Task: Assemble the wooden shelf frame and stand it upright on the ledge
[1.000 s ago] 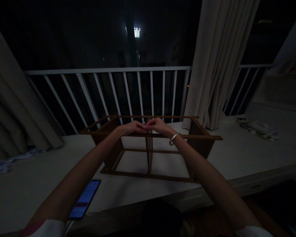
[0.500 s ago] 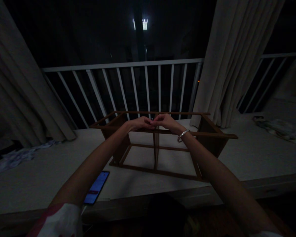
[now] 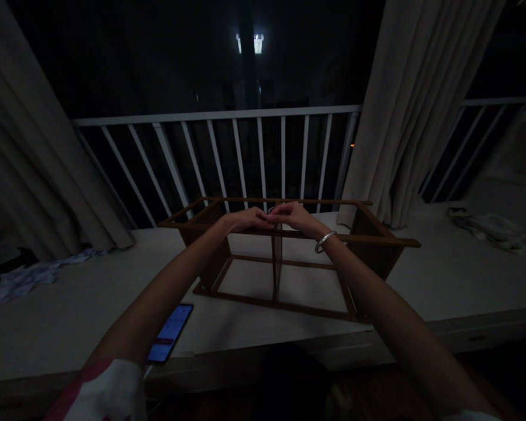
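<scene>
A brown wooden frame (image 3: 319, 314), perhaps a small rack lying on its side, rests on the pale window ledge. Above the middle of its upper near rail, my left hand (image 3: 252, 218) and my right hand (image 3: 294, 217) meet with fingertips together. Both hands have their fingers closed in a pinch around something small. A tiny light glint shows between them, but it is too small and dim to name. A silver bangle (image 3: 325, 241) circles my right wrist. The frame's middle upright stands directly below my hands.
A lit phone (image 3: 170, 333) lies on the ledge (image 3: 232, 339) by my left forearm, with a white cable near it. Behind the frame runs a white railing (image 3: 219, 116) before a dark window. Curtains (image 3: 403, 117) hang on both sides. Crumpled cloth (image 3: 30, 275) lies left.
Almost nothing differs. My hands keep the same place above the rail, with only a slight shift of the fingers and of the camera view.
</scene>
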Demonstrator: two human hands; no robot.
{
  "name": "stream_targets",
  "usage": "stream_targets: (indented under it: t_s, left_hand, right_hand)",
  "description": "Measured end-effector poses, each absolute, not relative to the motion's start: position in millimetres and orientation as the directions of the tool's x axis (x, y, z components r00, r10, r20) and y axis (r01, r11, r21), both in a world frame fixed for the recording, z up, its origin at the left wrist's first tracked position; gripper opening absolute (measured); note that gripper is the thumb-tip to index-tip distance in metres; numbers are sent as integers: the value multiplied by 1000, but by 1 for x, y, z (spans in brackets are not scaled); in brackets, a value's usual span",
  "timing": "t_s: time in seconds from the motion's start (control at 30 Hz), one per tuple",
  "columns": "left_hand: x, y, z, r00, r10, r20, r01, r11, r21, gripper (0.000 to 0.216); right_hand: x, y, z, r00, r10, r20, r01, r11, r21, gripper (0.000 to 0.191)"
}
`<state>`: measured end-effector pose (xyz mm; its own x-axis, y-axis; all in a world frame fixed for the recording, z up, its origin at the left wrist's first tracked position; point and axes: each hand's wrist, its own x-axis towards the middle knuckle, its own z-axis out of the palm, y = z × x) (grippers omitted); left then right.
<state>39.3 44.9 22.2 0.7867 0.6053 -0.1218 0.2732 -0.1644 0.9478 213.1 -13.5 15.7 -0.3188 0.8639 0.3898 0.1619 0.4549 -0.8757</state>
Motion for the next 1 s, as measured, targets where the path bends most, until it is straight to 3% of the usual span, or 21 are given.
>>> stream_targets:
  t_s: [0.23, 0.83, 1.0]
  left_hand:
    - [40, 46, 21, 780, 616, -110, 273, -176, 946, 22]
    - [40, 43, 25, 791, 607, -81, 261, -215, 941, 29]
    - [41, 42, 25, 795, 597, -103, 275, -205, 939, 28]
  right_hand:
    - [213, -7, 10, -297, 882, 366, 120, 415, -902, 27]
    - [217, -6, 12, -354, 802, 481, 204, 568, -797, 30]
    - [216, -4, 9, -322, 841, 434, 178, 504, -845, 32]
